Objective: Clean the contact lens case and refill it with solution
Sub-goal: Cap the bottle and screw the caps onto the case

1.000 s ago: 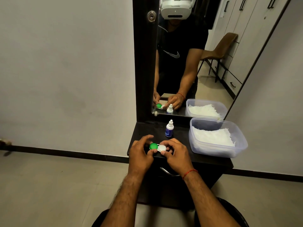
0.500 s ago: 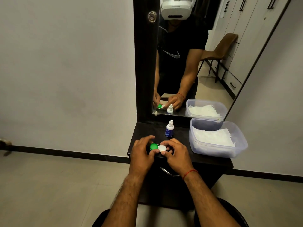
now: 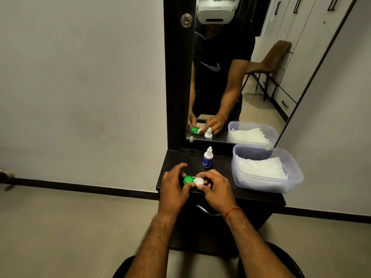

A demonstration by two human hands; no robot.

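Centrally, near the front edge of the dark dresser top (image 3: 259,194): contact lens case (image 3: 193,180), green cap (image 3: 188,179) left, white cap (image 3: 199,181) right, both on. Left hand (image 3: 174,187): fingers curled round the green end. Right hand (image 3: 215,187): fingertips pinching the white cap. Solution bottle (image 3: 207,158): upright, capped, just behind the case, apart from both hands. Plastic tub (image 3: 267,184) of white tissue (image 3: 261,167): right side, overhanging the right edge. Bare top shows between bottle and tub.

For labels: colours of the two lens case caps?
Round green plastic cap left, round white plastic cap right; head view.
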